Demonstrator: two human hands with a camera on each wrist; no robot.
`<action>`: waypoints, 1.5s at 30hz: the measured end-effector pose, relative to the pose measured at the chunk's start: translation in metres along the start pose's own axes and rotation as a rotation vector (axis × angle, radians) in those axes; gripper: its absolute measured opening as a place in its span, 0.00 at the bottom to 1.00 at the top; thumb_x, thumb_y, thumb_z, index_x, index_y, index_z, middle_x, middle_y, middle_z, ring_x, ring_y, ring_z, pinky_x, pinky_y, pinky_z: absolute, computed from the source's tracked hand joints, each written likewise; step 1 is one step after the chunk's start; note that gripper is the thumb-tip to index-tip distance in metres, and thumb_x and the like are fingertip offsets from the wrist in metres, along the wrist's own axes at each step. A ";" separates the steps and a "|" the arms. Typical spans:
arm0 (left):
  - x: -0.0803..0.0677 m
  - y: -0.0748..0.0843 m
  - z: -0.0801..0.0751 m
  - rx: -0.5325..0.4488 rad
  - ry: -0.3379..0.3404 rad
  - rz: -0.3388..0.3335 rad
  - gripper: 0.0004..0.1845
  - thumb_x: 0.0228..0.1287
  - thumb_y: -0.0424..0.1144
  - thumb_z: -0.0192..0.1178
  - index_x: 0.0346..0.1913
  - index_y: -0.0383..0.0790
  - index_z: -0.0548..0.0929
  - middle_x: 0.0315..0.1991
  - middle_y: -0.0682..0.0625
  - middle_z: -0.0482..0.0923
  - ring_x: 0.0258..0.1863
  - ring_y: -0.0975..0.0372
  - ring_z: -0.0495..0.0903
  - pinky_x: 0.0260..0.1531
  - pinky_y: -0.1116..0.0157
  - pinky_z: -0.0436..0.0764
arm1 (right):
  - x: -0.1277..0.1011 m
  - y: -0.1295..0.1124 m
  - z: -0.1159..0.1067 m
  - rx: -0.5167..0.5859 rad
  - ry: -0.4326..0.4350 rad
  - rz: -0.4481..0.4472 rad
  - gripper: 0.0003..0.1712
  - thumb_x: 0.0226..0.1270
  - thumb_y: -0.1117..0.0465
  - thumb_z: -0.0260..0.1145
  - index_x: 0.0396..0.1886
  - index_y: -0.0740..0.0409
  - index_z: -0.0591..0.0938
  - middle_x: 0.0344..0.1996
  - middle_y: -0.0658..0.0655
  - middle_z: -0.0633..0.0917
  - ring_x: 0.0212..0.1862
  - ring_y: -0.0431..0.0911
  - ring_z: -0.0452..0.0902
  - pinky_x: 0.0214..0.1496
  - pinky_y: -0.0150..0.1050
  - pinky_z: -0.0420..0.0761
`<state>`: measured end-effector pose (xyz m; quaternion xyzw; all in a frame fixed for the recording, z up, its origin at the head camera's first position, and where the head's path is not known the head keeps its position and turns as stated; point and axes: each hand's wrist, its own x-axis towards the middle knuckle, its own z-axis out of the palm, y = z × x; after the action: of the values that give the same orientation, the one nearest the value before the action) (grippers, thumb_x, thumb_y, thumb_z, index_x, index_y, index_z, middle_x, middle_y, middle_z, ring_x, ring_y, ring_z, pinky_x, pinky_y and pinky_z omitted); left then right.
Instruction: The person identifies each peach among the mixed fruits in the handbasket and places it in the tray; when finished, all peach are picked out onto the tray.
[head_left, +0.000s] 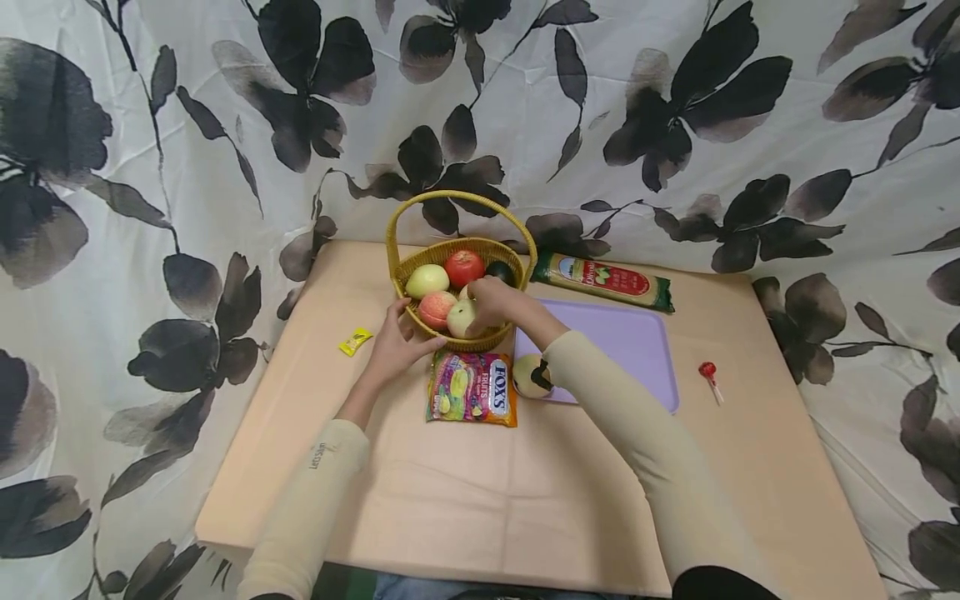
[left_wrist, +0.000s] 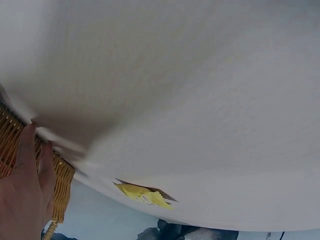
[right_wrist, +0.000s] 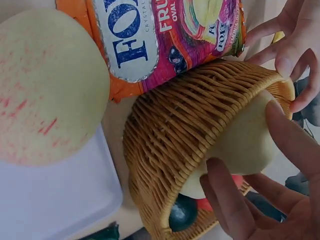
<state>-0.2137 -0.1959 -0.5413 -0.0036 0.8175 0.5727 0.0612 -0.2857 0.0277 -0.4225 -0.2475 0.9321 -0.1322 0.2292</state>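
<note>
A yellow wicker basket [head_left: 402,272] [right_wrist: 190,125] with a hoop handle holds several fruits. My right hand [head_left: 487,307] [right_wrist: 252,167] reaches into it from the right and grips a pale yellow-green fruit [head_left: 458,320] [right_wrist: 245,132] at the front edge, fingers curled round it. Beside it lie a pink peach [head_left: 435,308], a green apple [head_left: 426,280], a red apple [head_left: 464,267] and a dark fruit [head_left: 500,271]. My left hand [head_left: 392,340] [left_wrist: 25,190] [right_wrist: 292,47] lies with its fingers flat against the basket's [left_wrist: 9,137] front-left wall.
A Fox's candy bag [head_left: 471,388] [right_wrist: 165,35] lies in front of the basket. A pale red-speckled fruit [head_left: 529,376] [right_wrist: 50,85] sits at the purple tray's [head_left: 630,342] near corner. A pasta packet [head_left: 604,282], a red lollipop [head_left: 708,375] and a yellow wrapper [head_left: 355,341] [left_wrist: 142,194] lie on the table.
</note>
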 end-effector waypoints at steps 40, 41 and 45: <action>-0.004 0.003 0.002 0.029 0.003 0.011 0.63 0.57 0.57 0.78 0.84 0.46 0.45 0.85 0.40 0.42 0.83 0.42 0.53 0.80 0.45 0.64 | -0.094 0.066 -0.021 0.206 0.082 -0.069 0.38 0.52 0.57 0.80 0.65 0.55 0.77 0.63 0.68 0.72 0.40 0.52 0.82 0.31 0.36 0.88; -0.004 0.003 0.002 0.030 0.004 0.012 0.63 0.57 0.56 0.78 0.84 0.46 0.45 0.85 0.40 0.42 0.83 0.42 0.53 0.80 0.45 0.65 | -0.100 0.072 -0.021 0.192 0.082 -0.062 0.38 0.52 0.58 0.79 0.65 0.55 0.78 0.65 0.69 0.71 0.37 0.51 0.83 0.30 0.36 0.87; -0.004 0.005 0.003 0.033 0.006 0.015 0.62 0.58 0.55 0.78 0.83 0.45 0.46 0.85 0.38 0.42 0.82 0.41 0.54 0.79 0.44 0.65 | -0.116 0.098 -0.017 0.154 0.087 -0.039 0.38 0.53 0.57 0.76 0.67 0.56 0.79 0.66 0.69 0.74 0.29 0.46 0.83 0.30 0.35 0.84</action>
<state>-0.2099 -0.1920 -0.5372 0.0017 0.8268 0.5598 0.0545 -0.2436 0.1736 -0.4013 -0.2413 0.9232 -0.2187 0.2042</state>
